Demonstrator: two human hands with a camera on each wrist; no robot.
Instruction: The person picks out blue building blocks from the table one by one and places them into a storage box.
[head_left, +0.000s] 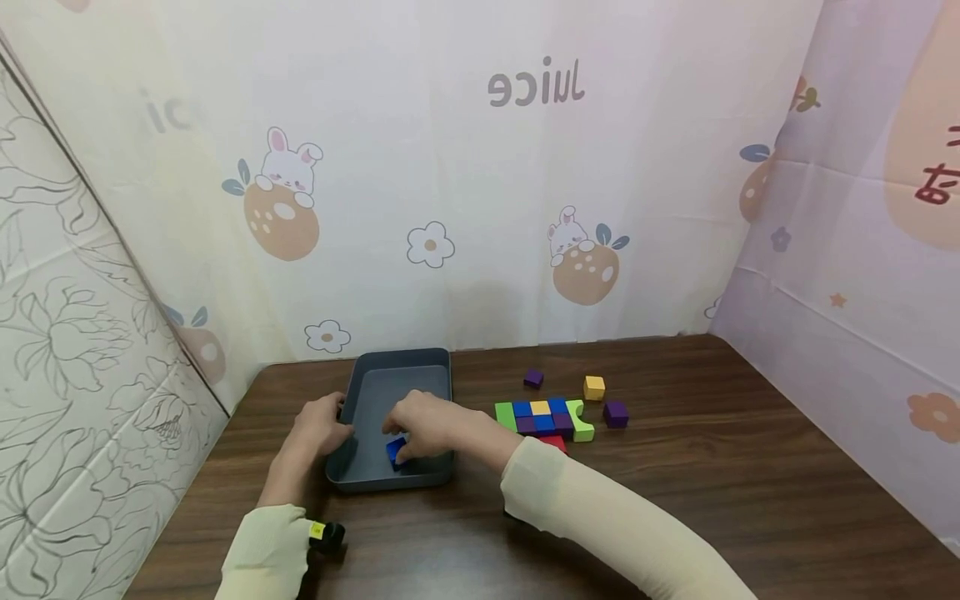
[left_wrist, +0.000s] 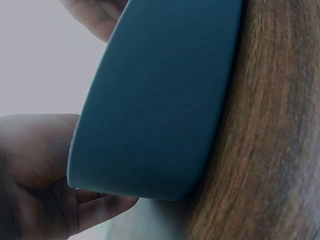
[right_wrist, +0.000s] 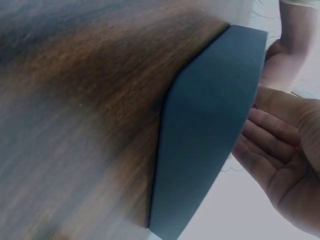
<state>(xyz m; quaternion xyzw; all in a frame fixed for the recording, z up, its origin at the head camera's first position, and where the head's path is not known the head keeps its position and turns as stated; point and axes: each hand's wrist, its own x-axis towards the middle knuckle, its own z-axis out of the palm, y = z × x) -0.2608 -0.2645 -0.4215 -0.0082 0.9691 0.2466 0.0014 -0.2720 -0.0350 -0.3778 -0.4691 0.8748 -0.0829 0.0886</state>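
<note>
A dark grey-blue rectangular tray [head_left: 403, 359] lies on the wooden table. My left hand [head_left: 321, 427] grips its left wall, the thumb over the rim; in the left wrist view that hand shows behind the tray's outer wall [left_wrist: 155, 105]. Inside the tray, toward its near right corner, my right hand [head_left: 431, 425] pinches a blue block [head_left: 395, 451] close over the floor. In the right wrist view the tray wall [right_wrist: 205, 120] hides the block and the tips of the right hand's fingers [right_wrist: 272, 135].
Right of the tray, several coloured blocks [head_left: 543, 421] lie packed together, a red block [head_left: 555, 442] at their near side, partly behind the right forearm. Farther off stand loose purple [head_left: 533, 378], yellow [head_left: 594, 387] and purple blocks [head_left: 616, 414]. A patterned curtain [head_left: 480, 183] backs the table.
</note>
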